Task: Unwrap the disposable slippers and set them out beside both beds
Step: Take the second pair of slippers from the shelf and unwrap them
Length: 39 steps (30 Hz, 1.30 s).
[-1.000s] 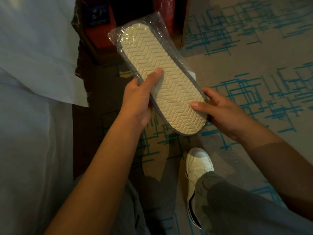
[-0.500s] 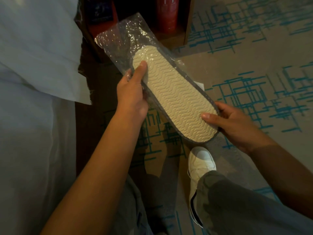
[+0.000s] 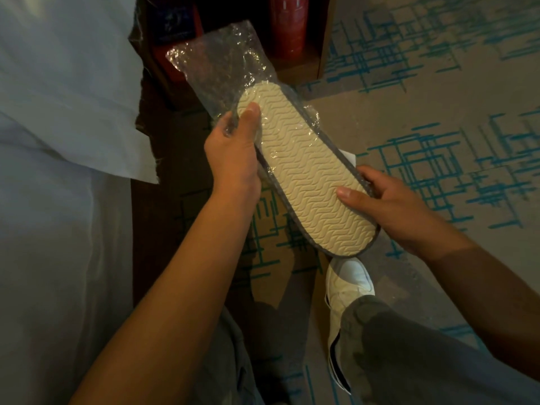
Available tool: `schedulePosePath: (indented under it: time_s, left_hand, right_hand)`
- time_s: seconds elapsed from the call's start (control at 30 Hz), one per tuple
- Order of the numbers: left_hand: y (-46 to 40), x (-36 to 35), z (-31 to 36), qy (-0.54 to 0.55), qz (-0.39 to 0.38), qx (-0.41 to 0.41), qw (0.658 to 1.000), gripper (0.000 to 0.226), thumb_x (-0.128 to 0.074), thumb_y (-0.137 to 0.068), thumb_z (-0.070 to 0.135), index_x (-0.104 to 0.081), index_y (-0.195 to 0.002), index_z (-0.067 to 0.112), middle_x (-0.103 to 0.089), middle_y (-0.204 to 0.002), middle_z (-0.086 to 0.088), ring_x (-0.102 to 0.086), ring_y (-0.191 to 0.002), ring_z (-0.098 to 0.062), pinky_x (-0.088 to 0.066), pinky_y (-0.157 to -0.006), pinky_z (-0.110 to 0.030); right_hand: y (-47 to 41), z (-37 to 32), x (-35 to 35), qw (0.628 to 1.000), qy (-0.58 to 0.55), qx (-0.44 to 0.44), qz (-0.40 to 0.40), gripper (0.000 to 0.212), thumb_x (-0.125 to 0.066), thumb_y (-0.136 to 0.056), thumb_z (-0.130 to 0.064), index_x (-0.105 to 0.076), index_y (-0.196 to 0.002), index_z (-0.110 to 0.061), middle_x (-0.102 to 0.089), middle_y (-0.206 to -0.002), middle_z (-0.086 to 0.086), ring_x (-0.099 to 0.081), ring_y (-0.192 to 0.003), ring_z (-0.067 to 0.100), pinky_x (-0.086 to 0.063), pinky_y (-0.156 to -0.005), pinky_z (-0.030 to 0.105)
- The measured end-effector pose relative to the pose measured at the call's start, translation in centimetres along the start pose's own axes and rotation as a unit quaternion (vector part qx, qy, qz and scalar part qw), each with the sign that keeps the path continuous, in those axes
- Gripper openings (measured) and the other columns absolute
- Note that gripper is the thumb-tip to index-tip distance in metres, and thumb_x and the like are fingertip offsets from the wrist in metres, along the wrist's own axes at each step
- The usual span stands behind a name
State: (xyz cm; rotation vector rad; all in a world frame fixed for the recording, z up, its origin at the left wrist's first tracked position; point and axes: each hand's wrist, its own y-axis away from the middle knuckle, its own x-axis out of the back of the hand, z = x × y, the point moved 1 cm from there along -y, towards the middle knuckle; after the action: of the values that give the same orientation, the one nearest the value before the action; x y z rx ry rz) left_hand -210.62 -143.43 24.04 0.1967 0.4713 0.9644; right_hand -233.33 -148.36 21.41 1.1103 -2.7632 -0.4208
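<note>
We've drawn the slippers [image 3: 304, 168] further from the plastic wrapper [image 3: 216, 62]; left hand [image 3: 233, 153] pinches wrapper, right hand [image 3: 391, 206] grips slippers; nearly unwrapped.

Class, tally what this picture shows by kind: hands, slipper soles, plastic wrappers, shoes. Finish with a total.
Hands: 2, left hand and right hand
Slipper soles: 1, slipper sole
Plastic wrappers: 1, plastic wrapper
Shoes: 1, white shoe
Total: 5

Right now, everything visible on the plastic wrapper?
The wrapper is a clear, crinkled, glossy plastic sleeve, held in the air over the carpet. Its far end is empty and sticks out past the slippers, whose near half lies bare, sole up. The left hand pinches it at the slippers' far end; the right hand grips the slippers' near end.
</note>
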Motion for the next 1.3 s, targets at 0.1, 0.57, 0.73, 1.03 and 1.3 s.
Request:
schedulePosePath:
  time_s: [0.1,0.57,0.73,1.03,1.3]
  left_hand:
    - [-0.7,-0.4,0.3,0.006,0.009,0.006,1.0,0.037,-0.074,-0.088,0.013,-0.065,-0.12,-0.003,-0.071,-0.117,-0.021,-0.069,-0.111,-0.034,-0.053,-0.099,-0.053]
    - [-2.7,2.6,1.3,0.036,0.064,0.013,0.997,0.023,-0.057,-0.098,0.007,-0.062,-0.121,0.007,-0.078,-0.098,-0.01,-0.073,-0.082,-0.018,-0.059,-0.075,-0.031]
    - [-1.8,2.3,-0.1,-0.058,0.011,0.025,0.998,0.017,-0.061,-0.096,0.004,-0.065,-0.107,0.015,-0.076,-0.092,-0.005,-0.073,-0.076,-0.014,-0.06,-0.069,-0.029]
    - [-2.4,3.3,-1.7,-0.188,0.004,-0.043,0.981,0.02,-0.056,-0.098,0.004,-0.068,-0.098,0.02,-0.074,-0.104,-0.01,-0.072,-0.084,-0.019,-0.06,-0.073,-0.033]
    - [-0.3,1.9,-3.2,-0.19,-0.176,0.034,0.965,0.024,-0.052,-0.1,0.002,-0.058,-0.123,0.003,-0.076,-0.085,-0.009,-0.073,-0.076,-0.026,-0.058,-0.076,-0.041]
  right_hand:
    - [0.0,0.0,0.3,1.0,0.002,0.005,0.007,0.045,-0.071,-0.078,-0.039,-0.067,-0.118,-0.02,-0.075,-0.113,0.001,-0.071,-0.104,0.018,-0.056,-0.09,0.035]
    - [2.0,0.9,2.4,0.999,-0.047,-0.025,0.005,0.06,-0.086,-0.054,-0.062,-0.074,-0.107,-0.036,-0.076,-0.111,0.001,-0.073,-0.1,0.016,-0.058,-0.082,0.027]
    - [2.1,0.1,2.9,0.995,-0.093,-0.017,0.022,0.069,-0.09,-0.049,-0.057,-0.074,-0.11,-0.028,-0.075,-0.115,0.002,-0.072,-0.102,0.015,-0.057,-0.08,0.023]
    - [2.5,-1.1,4.3,0.988,-0.151,-0.008,0.038,0.043,-0.08,-0.058,-0.037,-0.078,-0.1,-0.027,-0.078,-0.1,-0.001,-0.074,-0.086,0.01,-0.058,-0.07,0.021]
    - [1.4,-1.7,3.6,0.981,-0.183,-0.019,0.053,0.037,-0.075,-0.06,-0.03,-0.079,-0.096,-0.019,-0.078,-0.098,0.004,-0.075,-0.086,0.016,-0.06,-0.071,0.026]
